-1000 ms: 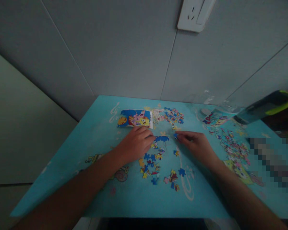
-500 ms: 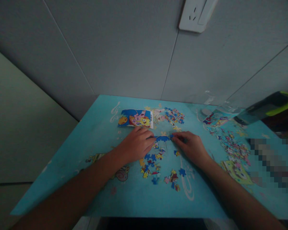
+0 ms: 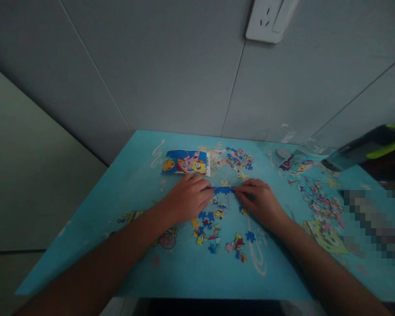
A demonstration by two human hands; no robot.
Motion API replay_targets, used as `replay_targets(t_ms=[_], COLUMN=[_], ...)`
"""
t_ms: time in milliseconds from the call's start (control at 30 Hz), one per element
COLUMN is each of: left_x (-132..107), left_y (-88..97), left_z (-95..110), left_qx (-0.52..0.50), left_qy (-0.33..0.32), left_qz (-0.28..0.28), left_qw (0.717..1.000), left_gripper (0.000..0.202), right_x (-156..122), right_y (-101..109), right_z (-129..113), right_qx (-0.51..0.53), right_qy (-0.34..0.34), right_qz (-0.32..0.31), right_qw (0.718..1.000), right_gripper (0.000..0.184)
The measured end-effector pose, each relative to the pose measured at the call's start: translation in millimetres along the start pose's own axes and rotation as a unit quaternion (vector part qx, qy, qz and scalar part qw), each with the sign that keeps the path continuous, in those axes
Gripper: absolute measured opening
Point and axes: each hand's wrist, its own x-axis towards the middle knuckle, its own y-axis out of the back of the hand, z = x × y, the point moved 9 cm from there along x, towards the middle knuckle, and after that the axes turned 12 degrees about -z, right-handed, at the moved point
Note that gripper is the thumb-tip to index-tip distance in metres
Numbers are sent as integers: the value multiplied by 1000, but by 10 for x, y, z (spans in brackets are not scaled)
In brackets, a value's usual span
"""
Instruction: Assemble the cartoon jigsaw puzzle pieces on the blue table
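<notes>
A short strip of joined blue jigsaw pieces (image 3: 223, 190) lies between my two hands on the table. My left hand (image 3: 190, 198) pinches the strip's left end, its thumb and fingers closed. At the right end, my right hand (image 3: 257, 197) has its thumb and fingertips closed on a blue jigsaw piece, mostly hidden by the fingers and in line with the strip. Just below lie loose and partly joined jigsaw pieces (image 3: 208, 228), with a small joined cluster (image 3: 237, 246) and a single blue piece (image 3: 250, 237) to their right.
A picture card (image 3: 186, 162) lies behind my left hand. More jigsaw pieces (image 3: 239, 159) are heaped at the back, and a wide scatter (image 3: 322, 202) covers the right side. Clear plastic packaging (image 3: 304, 160) and a dark bottle (image 3: 355, 149) are at the back right, near the wall (image 3: 184, 66).
My right hand has moved slightly left, bringing its blue piece against the right end of the strip. My left hand stays in place.
</notes>
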Motion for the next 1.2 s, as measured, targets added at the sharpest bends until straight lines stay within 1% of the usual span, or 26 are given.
replay_targets(t_ms=[67, 133, 233, 300, 367, 433, 500, 567, 700, 800, 933, 1200], left_x=[-1, -3, -9, -12, -12, -11, -10, -10, -12, -11, -12, -14], left_y=[-2, -8, -20, -30, -37, -41, -45, -43, -49, -65, -52, -52], left_z=[1, 1, -7, -17, -24, -23, -17, -10, -4, -16, -14, -10], left_qx=[-4, -6, -9, -10, -10, -8, -6, -5, -4, -4, -1, -4], left_qy=[-1, -2, -3, -3, -4, -6, -9, -12, -16, -11, -11, -13], left_qz=[-3, -5, -7, -7, -7, -7, -8, -6, -6, -14, -10, -13], left_qw=[1000, 1000, 1000, 1000, 1000, 1000, 1000, 1000, 1000, 1000, 1000, 1000], left_gripper=[24, 24, 24, 24, 24, 24, 25, 25, 25, 26, 25, 25], right_x=[-10, -33, -87, -106, -109, -111, -108, -101, -86, -79, -69, -47], right_y=[14, 113, 358, 439, 421, 353, 281, 233, 209, 214, 195, 194], right_z=[-17, 6, 148, 278, 386, 435, 422, 378, 331, 374, 425, 424], right_qx=[-11, 4, 22, 3, -12, -4, 9, 16, 34, 45, 45, 60], right_qy=[2, -3, -23, -39, -46, -40, -31, -24, -19, -26, -30, -41], right_qz=[-5, 11, 55, 41, -5, -48, -76, -86, -84, -75, -73, -45], right_qw=[1000, 1000, 998, 998, 999, 998, 997, 996, 996, 996, 996, 996], right_gripper=[19, 21, 24, 23, 23, 25, 28, 28, 26, 22, 19, 16])
